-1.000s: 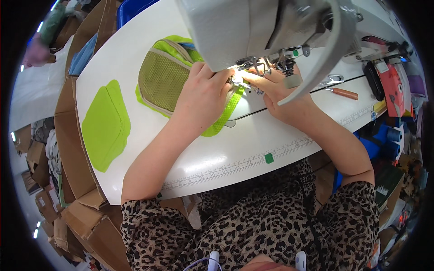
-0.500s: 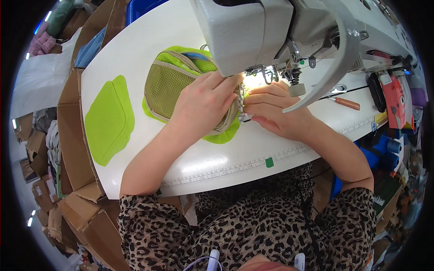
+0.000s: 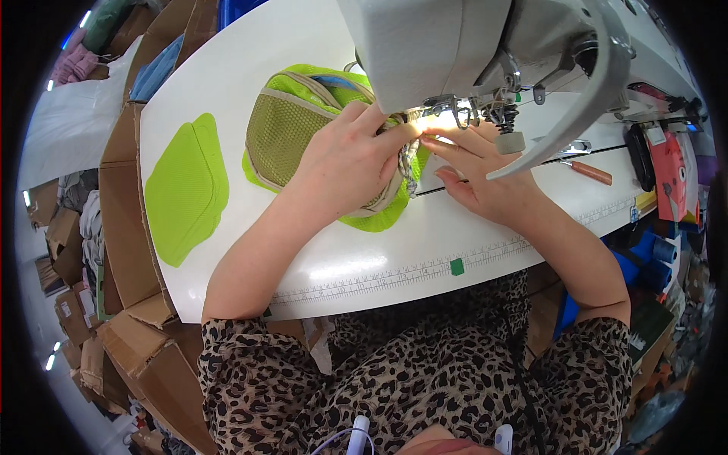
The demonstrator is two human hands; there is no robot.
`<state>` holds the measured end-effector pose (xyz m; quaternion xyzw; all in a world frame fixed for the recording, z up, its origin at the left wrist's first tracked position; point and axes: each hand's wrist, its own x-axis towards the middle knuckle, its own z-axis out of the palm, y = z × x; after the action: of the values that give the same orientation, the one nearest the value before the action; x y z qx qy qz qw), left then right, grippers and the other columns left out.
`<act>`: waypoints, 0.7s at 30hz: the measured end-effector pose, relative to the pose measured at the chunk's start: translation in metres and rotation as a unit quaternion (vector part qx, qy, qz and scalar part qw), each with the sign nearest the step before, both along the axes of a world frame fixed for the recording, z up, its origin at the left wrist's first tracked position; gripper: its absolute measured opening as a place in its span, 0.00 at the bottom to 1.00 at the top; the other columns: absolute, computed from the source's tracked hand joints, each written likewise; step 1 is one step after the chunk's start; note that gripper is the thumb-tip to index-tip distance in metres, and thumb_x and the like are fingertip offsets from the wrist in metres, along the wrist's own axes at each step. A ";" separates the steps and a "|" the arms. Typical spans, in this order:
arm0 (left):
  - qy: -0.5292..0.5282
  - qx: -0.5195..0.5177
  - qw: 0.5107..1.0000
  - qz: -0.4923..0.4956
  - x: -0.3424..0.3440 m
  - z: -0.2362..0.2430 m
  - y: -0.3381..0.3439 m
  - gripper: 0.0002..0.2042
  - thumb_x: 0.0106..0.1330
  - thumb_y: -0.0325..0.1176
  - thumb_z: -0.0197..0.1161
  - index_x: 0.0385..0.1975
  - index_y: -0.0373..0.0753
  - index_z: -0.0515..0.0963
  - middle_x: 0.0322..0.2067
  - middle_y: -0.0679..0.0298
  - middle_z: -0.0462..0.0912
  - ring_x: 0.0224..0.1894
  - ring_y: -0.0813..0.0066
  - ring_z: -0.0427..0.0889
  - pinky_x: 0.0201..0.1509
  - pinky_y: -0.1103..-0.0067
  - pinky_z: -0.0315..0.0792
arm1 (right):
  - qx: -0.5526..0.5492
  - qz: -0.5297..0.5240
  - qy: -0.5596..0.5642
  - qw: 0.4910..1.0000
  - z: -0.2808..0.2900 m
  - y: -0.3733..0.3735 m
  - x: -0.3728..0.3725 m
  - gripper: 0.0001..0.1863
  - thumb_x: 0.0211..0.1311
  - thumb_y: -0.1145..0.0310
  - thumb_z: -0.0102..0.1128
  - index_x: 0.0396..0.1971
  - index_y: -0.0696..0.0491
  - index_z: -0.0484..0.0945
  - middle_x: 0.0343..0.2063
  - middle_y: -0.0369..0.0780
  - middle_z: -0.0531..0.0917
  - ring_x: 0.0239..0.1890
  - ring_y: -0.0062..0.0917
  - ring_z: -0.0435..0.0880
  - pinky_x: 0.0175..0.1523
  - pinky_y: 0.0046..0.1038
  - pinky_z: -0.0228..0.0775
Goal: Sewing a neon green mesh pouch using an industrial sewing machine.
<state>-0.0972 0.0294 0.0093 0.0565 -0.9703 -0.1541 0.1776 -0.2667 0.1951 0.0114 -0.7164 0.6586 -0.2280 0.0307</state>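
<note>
A lime-green pouch (image 3: 288, 125) with an olive mesh front and beige trim lies on the white sewing table (image 3: 227, 61). My left hand (image 3: 349, 159) presses down on the pouch's right side, fingers closed around its edge and a braided cord (image 3: 410, 163). Beside the needle area of the grey sewing machine (image 3: 455, 45), my right hand (image 3: 474, 171) rests with fingertips pinching the fabric edge under the lit presser foot (image 3: 455, 114). The seam being held is mostly hidden by both hands.
A stack of lime-green cut fabric pieces (image 3: 186, 189) lies at the table's left. A wooden-handled tool (image 3: 588, 171) lies at the right. Cardboard boxes (image 3: 129, 250) line the left side. A ruler strip (image 3: 425, 269) runs along the front edge.
The view has shifted, so pouch and hands sit lower in frame. My hands have drawn closer together at the needle, my left fingers now curled over the pouch's edge.
</note>
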 end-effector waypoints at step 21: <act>0.009 0.054 0.998 0.017 -0.004 -0.008 0.005 0.10 0.59 0.28 0.63 0.41 0.42 0.83 0.45 0.58 0.80 0.45 0.59 0.80 0.50 0.69 0.78 | 0.054 -0.015 0.090 0.994 0.000 0.003 0.001 0.27 0.48 0.79 0.61 0.53 0.50 0.80 0.53 0.34 0.81 0.55 0.28 0.79 0.52 0.35 0.66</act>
<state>-0.1012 0.0347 0.0017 0.0807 -0.9579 -0.2039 0.1853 -0.2659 0.1978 0.0112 -0.7215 0.6805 -0.1277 0.0064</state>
